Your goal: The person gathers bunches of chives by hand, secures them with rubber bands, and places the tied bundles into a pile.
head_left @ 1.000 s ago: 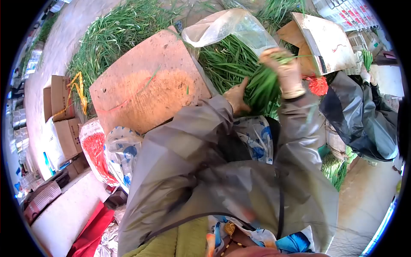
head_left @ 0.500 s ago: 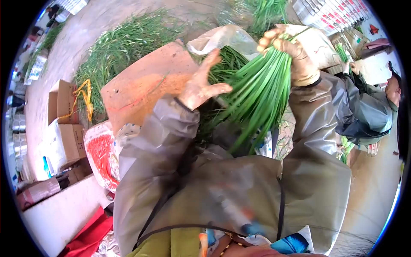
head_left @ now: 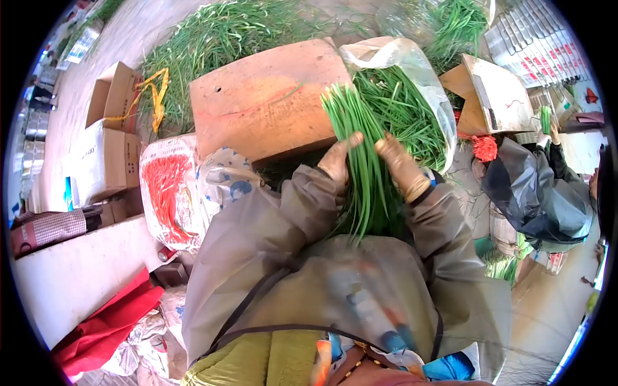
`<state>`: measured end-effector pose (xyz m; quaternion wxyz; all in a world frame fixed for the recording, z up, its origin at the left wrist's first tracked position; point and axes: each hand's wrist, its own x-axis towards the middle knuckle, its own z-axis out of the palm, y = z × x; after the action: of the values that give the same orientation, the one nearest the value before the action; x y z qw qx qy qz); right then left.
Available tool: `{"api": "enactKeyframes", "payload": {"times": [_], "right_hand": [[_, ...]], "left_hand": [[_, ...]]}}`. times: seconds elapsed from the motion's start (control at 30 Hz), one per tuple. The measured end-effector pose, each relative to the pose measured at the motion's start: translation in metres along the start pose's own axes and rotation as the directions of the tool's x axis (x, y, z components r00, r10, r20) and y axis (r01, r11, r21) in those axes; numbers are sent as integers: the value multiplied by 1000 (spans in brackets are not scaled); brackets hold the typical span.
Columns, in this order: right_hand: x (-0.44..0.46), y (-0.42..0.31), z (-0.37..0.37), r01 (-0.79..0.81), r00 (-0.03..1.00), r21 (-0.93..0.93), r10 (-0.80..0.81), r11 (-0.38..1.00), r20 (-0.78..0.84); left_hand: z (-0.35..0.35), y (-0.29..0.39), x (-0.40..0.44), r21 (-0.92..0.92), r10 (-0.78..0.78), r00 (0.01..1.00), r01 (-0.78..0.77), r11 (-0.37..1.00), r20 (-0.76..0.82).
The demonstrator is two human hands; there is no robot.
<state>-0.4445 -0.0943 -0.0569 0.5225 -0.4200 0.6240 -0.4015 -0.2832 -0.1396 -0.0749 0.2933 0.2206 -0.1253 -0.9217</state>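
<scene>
A bunch of long, flat green chives (head_left: 365, 148) stands nearly upright in front of my body, its pale cut ends at the top and its leaf tips hanging towards my lap. My left hand (head_left: 339, 161) grips it from the left side, thumb against the stalks. From the right, my right hand (head_left: 400, 166) presses round the same bunch; some of its fingers are hidden behind the leaves. Just beyond lies a pile of loose chives (head_left: 399, 106) in an open clear plastic bag (head_left: 432, 80). A reddish-brown board (head_left: 264, 96) is to the left of the bunch.
Heaped greens (head_left: 212, 38) cover the ground behind the board. Cardboard boxes (head_left: 106, 154) and a bag with red ties (head_left: 168, 193) stand at left. Another box (head_left: 499, 96) is at right, near a co-worker's dark apron (head_left: 524, 186) and metal racks (head_left: 537, 48).
The bunch has come down and inwards from the raised right hand and turned upright, cut ends up. My left hand, open and apart before, now holds it too. The view has shifted.
</scene>
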Motion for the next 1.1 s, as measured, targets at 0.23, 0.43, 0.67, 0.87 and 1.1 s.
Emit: {"api": "enactKeyframes", "payload": {"times": [0.23,0.43,0.67,0.87,1.1], "right_hand": [[-14,67,53,-163,986,-327,161,931,-32],[-34,-8,19,160,919,-534,73,830,389],[-26,-89,-8,143,989,413,-149,899,-18],[-19,-112,8,451,892,518,-377,727,-248],[-76,-135,85,731,564,-582,-795,355,223]], "left_hand": [[-70,-26,-13,-48,-10,985,1,999,-173],[-35,-4,-21,63,28,985,-18,998,-169],[12,99,-80,747,-79,982,-79,660,174],[51,132,-163,913,-271,957,13,409,108],[35,119,-216,904,-76,997,10,427,25]]}}
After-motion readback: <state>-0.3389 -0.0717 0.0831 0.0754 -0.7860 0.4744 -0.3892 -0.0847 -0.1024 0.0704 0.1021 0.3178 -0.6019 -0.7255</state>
